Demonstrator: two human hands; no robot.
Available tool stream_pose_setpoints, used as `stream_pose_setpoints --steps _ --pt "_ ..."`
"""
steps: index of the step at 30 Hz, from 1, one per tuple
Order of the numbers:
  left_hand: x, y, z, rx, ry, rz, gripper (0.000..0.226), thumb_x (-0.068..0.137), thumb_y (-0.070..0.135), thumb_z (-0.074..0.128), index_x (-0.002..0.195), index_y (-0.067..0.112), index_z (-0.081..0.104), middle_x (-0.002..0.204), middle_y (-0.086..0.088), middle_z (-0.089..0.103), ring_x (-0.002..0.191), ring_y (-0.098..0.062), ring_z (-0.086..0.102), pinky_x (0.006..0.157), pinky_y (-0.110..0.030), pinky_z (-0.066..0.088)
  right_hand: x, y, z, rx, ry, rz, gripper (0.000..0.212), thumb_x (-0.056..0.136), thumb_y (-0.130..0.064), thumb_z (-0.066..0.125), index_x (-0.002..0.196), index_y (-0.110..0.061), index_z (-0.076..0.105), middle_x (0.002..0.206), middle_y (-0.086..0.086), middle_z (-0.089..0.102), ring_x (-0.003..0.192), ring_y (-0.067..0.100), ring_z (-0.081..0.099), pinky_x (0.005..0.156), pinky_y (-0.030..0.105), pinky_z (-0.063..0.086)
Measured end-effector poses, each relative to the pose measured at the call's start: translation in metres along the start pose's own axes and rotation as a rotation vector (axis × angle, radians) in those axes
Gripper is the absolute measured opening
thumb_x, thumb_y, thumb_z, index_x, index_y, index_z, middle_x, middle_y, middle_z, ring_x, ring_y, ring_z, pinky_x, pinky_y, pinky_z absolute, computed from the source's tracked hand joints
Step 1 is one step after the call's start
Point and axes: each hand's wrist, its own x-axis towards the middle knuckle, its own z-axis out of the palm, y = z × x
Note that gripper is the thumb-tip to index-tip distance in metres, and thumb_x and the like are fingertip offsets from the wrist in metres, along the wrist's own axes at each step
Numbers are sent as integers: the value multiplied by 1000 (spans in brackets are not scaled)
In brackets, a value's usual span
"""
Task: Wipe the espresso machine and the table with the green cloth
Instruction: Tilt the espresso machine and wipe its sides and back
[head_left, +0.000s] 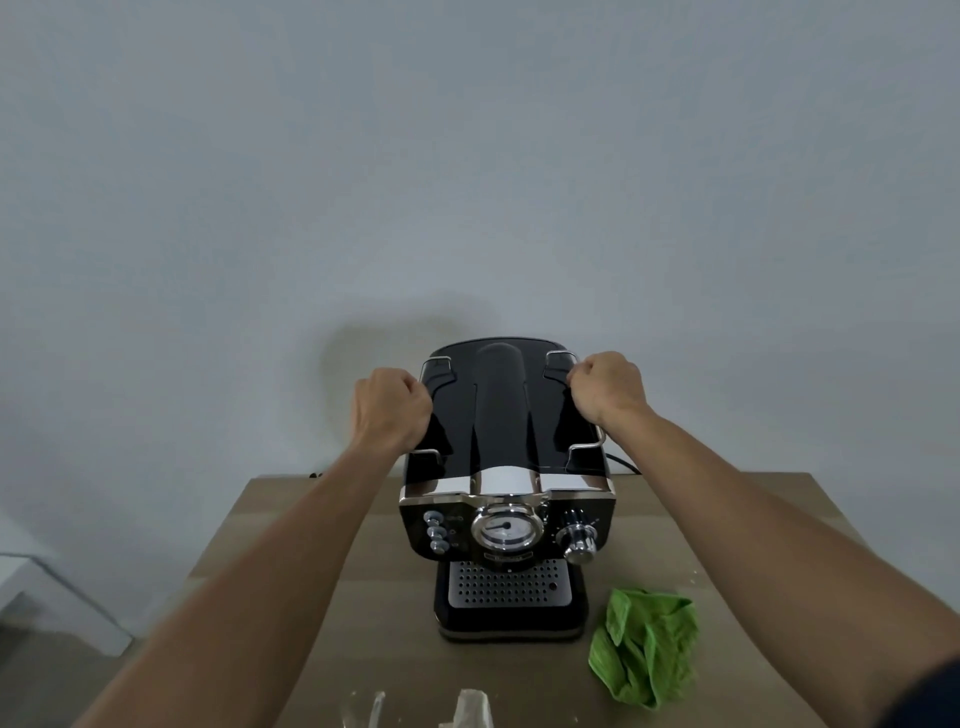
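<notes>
Green cloth (647, 644) beside espresso machine (506, 415) on table (727, 519), left hand (389, 410), right hand (608, 387) gripping its top rails (562, 354)

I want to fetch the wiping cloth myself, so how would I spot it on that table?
Start at the black espresso machine standing in the middle of the wooden table. Just right of its base, nearer the table's front edge, lies the green cloth, crumpled in a heap. It is the only bright green, soft thing there.
</notes>
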Motion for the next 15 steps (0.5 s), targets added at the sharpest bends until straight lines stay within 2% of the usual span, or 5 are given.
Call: stream_pose_setpoints --steps 4,6,9,15 --pt "-1 1 0 -5 -1 9 27 85 11 50 69 5 70 71 -12 68 70 -27 59 63 -32 48 -3 -2 0 -51 16 11 30 96 -18 43 98 1 66 101 18 65 81 29 53 67 28 39" --pt "-1 0 0 -7 -2 11 27 85 11 50 68 6 70 71 -13 68 71 -28 60 63 -31 46 -6 -3 0 -54 36 7 27 97 -18 43 103 -1 63 103 16 62 92 32 58 69 30 39" --pt "1 -2 1 -4 -4 24 27 84 12 50 69 6 71 71 -13 68 73 -30 61 65 -33 49 -9 -3 -1 -43 62 -16 29 98 -20 42 123 -11 54 121 14 58 112 32 54 79 30 38" --pt "3 -3 2 11 -3 26 27 86 13 50 68 7 69 71 -11 68 67 -24 55 63 -28 39 -8 -4 0 -40 59 -41 26 98 -19 41 121 -18 54 120 13 56 107 29 53 78 31 40"
